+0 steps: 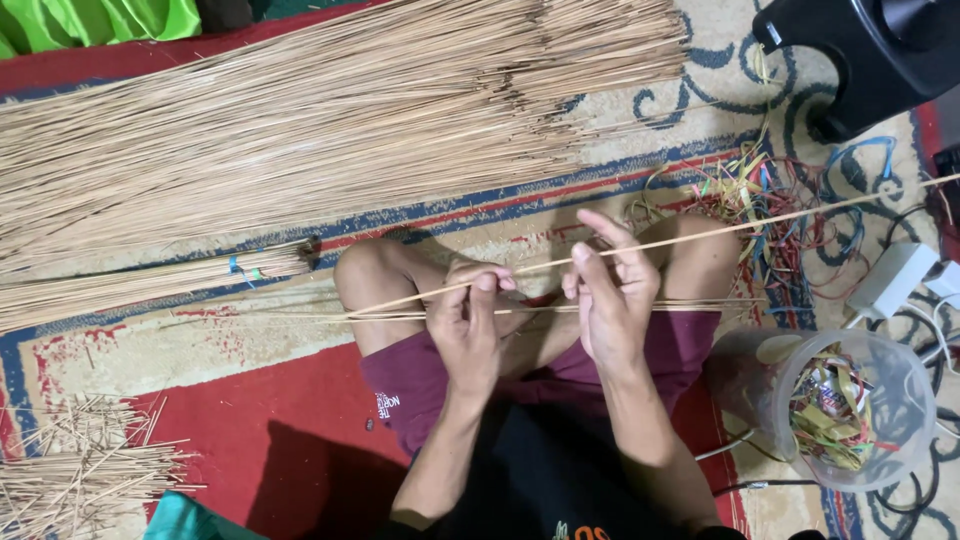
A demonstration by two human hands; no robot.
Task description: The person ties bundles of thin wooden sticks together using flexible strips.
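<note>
I sit cross-legged on a patterned carpet. My left hand (468,322) and my right hand (607,290) both pinch one long thin tan stick (800,214) that runs from my left knee up to the right edge. A few more thin sticks (700,303) lie across my lap under my hands. A big pile of the same long tan sticks (300,130) is spread across the carpet beyond my knees. A smaller tied bundle of sticks (150,282) lies left of my knee.
A clear plastic jug (880,440) with coloured ties stands at my right. Loose coloured ties (780,200) lie beyond it, under a black stool (860,50). Short stick offcuts (70,470) lie at lower left. White adapter and cables (890,280) at right.
</note>
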